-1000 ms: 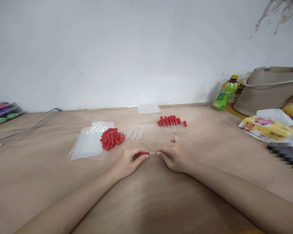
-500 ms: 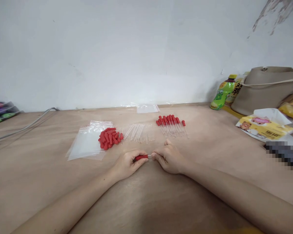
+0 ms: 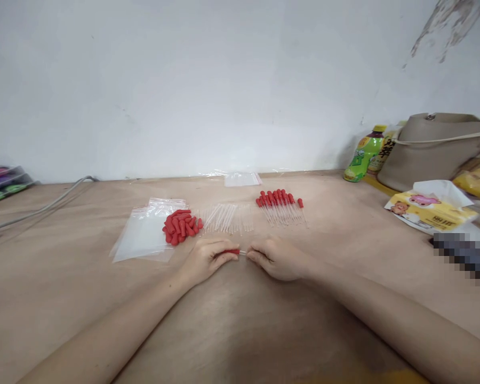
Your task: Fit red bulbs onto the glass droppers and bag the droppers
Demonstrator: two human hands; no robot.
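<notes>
My left hand [image 3: 208, 260] pinches a red rubber bulb [image 3: 232, 251] between thumb and fingers. A thin clear tube [image 3: 242, 253] joins the bulb's open end and runs into the closed fingertips of my right hand [image 3: 278, 258]. Beyond my left hand lies a pile of red bulbs [image 3: 179, 226], partly on clear plastic bags [image 3: 140, 234]. Loose clear tubes [image 3: 226, 217] rest side by side to the right of that pile. Farther right, several tubes with red bulbs on their ends [image 3: 280, 200] lie in a group.
A small clear bag [image 3: 242, 179] lies by the wall. At the right are a green bottle [image 3: 362, 157], a grey-beige bag [image 3: 432, 149], a yellow tissue pack [image 3: 432, 210] and a pixelated dark object [image 3: 464, 256]. A grey cable [image 3: 56, 201] crosses the left side.
My left hand's fingers now cover more of the red bulb. The raised fingers of my right hand have folded down, and both hands sit slightly farther left in view.
</notes>
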